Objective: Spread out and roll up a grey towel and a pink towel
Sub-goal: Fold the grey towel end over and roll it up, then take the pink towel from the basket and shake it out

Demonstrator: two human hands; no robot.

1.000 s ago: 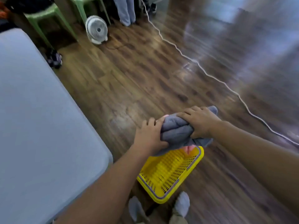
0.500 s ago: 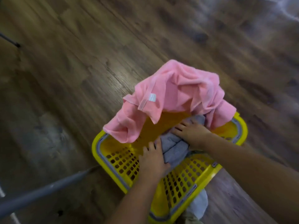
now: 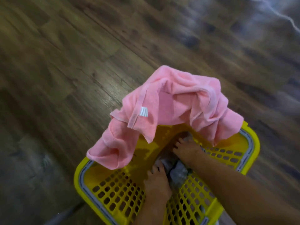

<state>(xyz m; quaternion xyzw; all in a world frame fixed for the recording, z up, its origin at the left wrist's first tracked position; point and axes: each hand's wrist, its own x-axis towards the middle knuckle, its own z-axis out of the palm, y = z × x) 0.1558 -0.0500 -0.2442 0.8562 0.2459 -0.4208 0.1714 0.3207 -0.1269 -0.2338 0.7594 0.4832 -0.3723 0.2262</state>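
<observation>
Yellow basket (image 3: pixel 90 184) with a slotted wall and grey rim sits on the wooden floor (image 3: pixel 65 70); white cable (image 3: pixel 282 14) crosses top right.

1. You've got one view only, the head camera, so no second view shares the scene.
2. It looks steeply down and forward, close over the yellow basket (image 3: pixel 84 181) on the wooden floor (image 3: pixel 65 62).
3. Your forearms enter from the bottom edge; the picture is motion-blurred.
</observation>
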